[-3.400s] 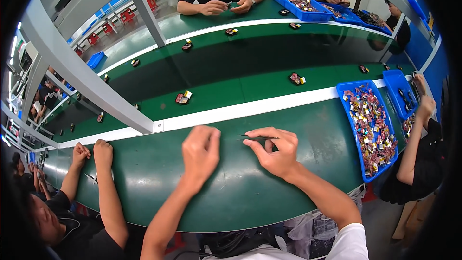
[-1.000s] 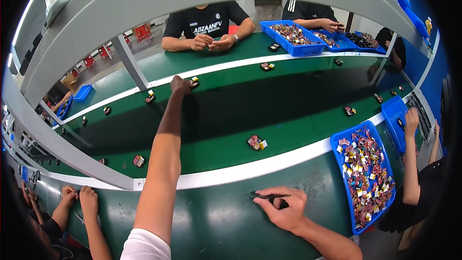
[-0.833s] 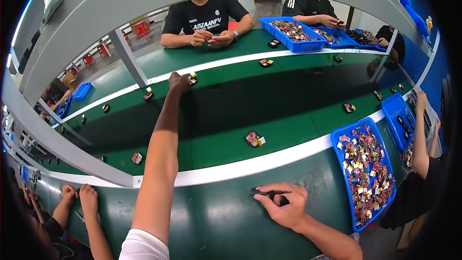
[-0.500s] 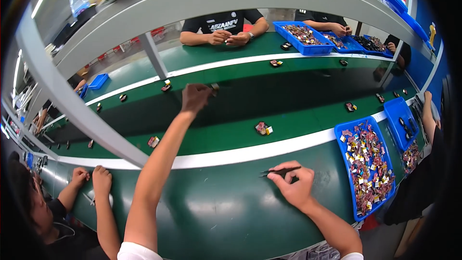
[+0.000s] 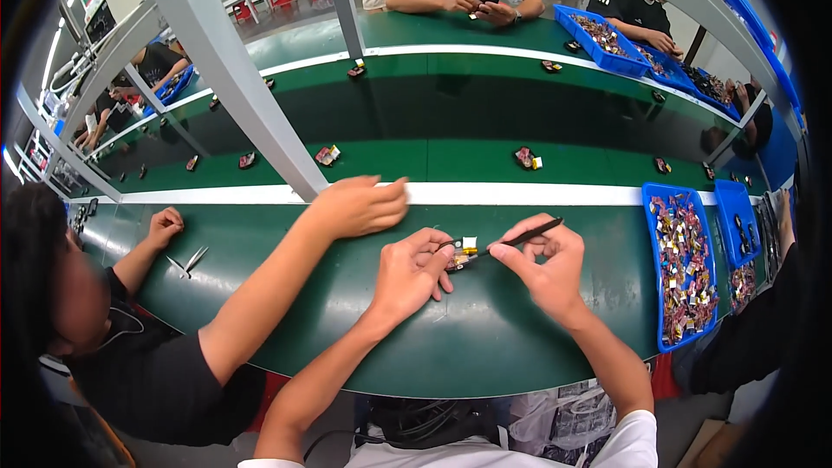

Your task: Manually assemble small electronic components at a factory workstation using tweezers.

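My left hand (image 5: 410, 275) grips a small electronic assembly (image 5: 460, 262) by its side, above the green worktop. The piece has a dark body and a white-and-yellow tab pointing away from me; my fingers hide part of it. In my right hand (image 5: 553, 273) is a pair of black tweezers (image 5: 534, 233), pinched between thumb and fingers. Its tip points left, right beside the assembly; whether it touches cannot be made out.
Beyond the white rail (image 5: 485, 194), a conveyor belt (image 5: 416, 113) carries several similar assemblies (image 5: 526, 158). On my right stands a blue tray (image 5: 652, 269) of small parts. A co-worker's forearm (image 5: 269, 299) reaches in from the left. Silver tweezers (image 5: 187, 263) lie near that person. A grey post (image 5: 251, 78) rises ahead.
My left hand has come back from over the belt and now holds an assembly in front of me. My right hand still has the tweezers, now beside it. The co-worker's arm has reached further in.
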Demonstrator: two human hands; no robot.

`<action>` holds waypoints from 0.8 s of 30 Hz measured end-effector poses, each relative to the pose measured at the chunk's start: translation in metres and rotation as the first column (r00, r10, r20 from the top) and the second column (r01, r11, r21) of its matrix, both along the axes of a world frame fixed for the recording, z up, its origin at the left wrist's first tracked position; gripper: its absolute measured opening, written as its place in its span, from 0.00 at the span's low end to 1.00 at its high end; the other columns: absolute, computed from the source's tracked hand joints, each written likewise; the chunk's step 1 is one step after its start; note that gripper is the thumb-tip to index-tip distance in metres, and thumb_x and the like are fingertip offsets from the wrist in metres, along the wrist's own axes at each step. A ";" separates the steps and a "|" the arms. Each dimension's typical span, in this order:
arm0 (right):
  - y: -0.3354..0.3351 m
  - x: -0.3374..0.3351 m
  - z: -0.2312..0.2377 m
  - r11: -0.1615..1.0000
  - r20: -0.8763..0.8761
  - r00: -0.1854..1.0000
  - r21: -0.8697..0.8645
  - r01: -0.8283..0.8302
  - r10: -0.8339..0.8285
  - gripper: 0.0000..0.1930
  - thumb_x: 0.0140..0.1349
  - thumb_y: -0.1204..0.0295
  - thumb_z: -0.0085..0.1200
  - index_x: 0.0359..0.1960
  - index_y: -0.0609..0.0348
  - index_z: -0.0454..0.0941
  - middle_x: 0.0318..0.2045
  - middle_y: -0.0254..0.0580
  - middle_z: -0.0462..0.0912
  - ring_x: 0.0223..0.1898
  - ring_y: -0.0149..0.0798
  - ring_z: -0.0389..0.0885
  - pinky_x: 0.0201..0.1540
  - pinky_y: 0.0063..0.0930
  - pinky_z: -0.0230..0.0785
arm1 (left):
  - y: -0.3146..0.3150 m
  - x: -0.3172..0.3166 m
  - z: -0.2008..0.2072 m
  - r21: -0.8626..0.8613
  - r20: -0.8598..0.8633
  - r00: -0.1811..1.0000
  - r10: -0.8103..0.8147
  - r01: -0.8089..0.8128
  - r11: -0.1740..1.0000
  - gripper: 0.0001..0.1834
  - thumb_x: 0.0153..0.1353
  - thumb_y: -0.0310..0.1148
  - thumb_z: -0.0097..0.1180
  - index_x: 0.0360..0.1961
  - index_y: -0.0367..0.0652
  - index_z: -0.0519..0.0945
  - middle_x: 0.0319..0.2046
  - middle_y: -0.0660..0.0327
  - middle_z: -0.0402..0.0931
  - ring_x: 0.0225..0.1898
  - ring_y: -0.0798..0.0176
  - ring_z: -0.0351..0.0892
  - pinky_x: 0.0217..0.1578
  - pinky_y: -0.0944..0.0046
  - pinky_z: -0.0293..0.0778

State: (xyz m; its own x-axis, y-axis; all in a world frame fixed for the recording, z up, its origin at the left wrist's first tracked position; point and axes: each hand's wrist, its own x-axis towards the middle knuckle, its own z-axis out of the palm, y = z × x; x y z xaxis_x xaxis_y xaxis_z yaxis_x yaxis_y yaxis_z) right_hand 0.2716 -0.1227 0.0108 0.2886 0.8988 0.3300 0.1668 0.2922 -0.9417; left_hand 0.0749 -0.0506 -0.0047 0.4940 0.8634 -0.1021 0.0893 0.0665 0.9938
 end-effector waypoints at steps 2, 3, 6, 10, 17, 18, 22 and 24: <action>0.002 -0.006 -0.008 1.000 -0.040 0.999 -0.029 0.004 -0.005 0.09 0.55 0.81 0.70 0.35 0.65 0.82 0.29 0.33 0.84 0.19 0.14 0.66 0.21 0.11 0.54 | -0.004 0.004 -0.005 0.047 0.063 0.998 0.027 -0.030 0.998 0.10 0.69 0.23 0.55 0.46 0.27 0.79 0.30 0.54 0.82 0.23 0.66 0.84 0.18 0.69 0.76; 0.001 -0.009 -0.013 0.999 -0.042 0.998 -0.028 0.035 -0.036 0.09 0.55 0.81 0.70 0.35 0.65 0.82 0.29 0.33 0.84 0.19 0.14 0.66 0.21 0.11 0.54 | -0.007 0.005 -0.007 0.038 0.066 0.997 0.027 -0.030 0.999 0.10 0.69 0.23 0.55 0.46 0.27 0.79 0.30 0.54 0.82 0.23 0.66 0.84 0.18 0.69 0.76; -0.003 -0.011 -0.018 0.997 -0.047 0.996 -0.028 0.073 -0.074 0.09 0.55 0.81 0.70 0.35 0.66 0.82 0.29 0.33 0.84 0.19 0.14 0.66 0.20 0.12 0.54 | -0.012 0.007 -0.015 0.233 0.090 0.995 0.039 -0.059 0.971 0.10 0.69 0.23 0.55 0.47 0.27 0.80 0.28 0.54 0.83 0.24 0.67 0.84 0.20 0.70 0.78; -0.006 -0.014 -0.021 0.996 0.044 0.996 -0.002 0.084 -0.084 0.10 0.54 0.81 0.71 0.35 0.66 0.82 0.28 0.33 0.84 0.17 0.14 0.67 0.19 0.12 0.53 | -0.016 0.007 -0.019 0.338 0.102 0.991 0.089 -0.118 0.934 0.09 0.68 0.22 0.56 0.47 0.28 0.81 0.30 0.53 0.84 0.25 0.67 0.85 0.21 0.70 0.80; -0.005 -0.020 -0.023 0.994 0.140 0.984 0.011 0.106 -0.106 0.10 0.53 0.81 0.72 0.34 0.67 0.82 0.27 0.35 0.85 0.15 0.15 0.67 0.18 0.13 0.53 | -0.015 0.006 -0.018 0.435 0.079 0.987 0.139 -0.160 0.886 0.09 0.67 0.21 0.58 0.46 0.28 0.81 0.32 0.52 0.85 0.25 0.66 0.86 0.21 0.70 0.80; -0.005 -0.020 -0.023 0.993 0.158 0.981 0.017 0.113 -0.114 0.10 0.53 0.81 0.72 0.34 0.66 0.82 0.27 0.36 0.85 0.15 0.15 0.67 0.17 0.13 0.53 | -0.014 0.005 -0.020 0.428 0.076 0.986 0.147 -0.165 0.888 0.09 0.67 0.21 0.58 0.46 0.28 0.81 0.32 0.51 0.85 0.25 0.66 0.86 0.21 0.69 0.81; -0.005 -0.020 -0.023 0.993 0.192 0.974 0.027 0.117 -0.120 0.10 0.53 0.81 0.72 0.33 0.66 0.82 0.27 0.35 0.85 0.15 0.15 0.67 0.17 0.13 0.52 | -0.013 0.005 -0.018 0.419 0.071 0.987 0.141 -0.158 0.894 0.09 0.67 0.22 0.58 0.46 0.28 0.81 0.33 0.51 0.85 0.25 0.65 0.86 0.21 0.69 0.81; -0.005 -0.020 -0.024 0.994 0.186 0.976 0.013 0.111 -0.112 0.09 0.53 0.81 0.72 0.34 0.66 0.83 0.26 0.34 0.85 0.15 0.15 0.67 0.17 0.13 0.52 | -0.014 0.005 -0.019 0.421 0.072 0.989 0.129 -0.147 0.895 0.09 0.67 0.21 0.58 0.46 0.27 0.81 0.33 0.51 0.85 0.25 0.65 0.86 0.21 0.69 0.81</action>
